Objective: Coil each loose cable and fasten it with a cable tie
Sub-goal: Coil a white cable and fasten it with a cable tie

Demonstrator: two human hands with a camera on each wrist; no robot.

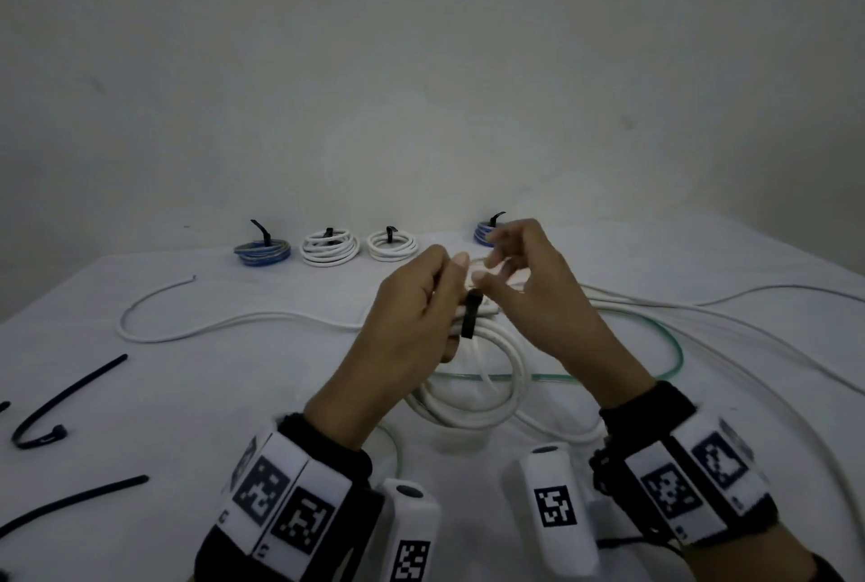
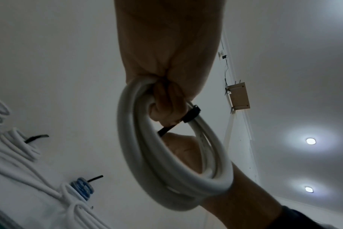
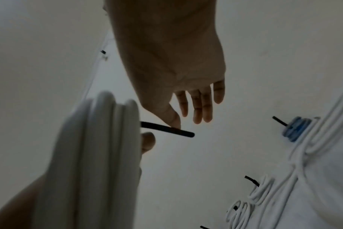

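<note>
above the counter's [image 1: 196, 385] middle the left hand [image 1: 412, 324] grips the white coil [image 1: 487, 375] while the right hand [image 1: 529, 291], its other fingers loose, pinches the black tie's [image 1: 470, 317] tail, so fastening is underway and cinching it snug looks next.

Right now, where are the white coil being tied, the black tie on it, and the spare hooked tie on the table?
white coil [image 1: 487, 413]: head view, lower loop hanging below the hands.
black tie [image 1: 469, 317]: head view, strap wrapped over the coil's top.
hooked tie [image 1: 44, 422]: head view, on its curved bend at table's left.
</note>
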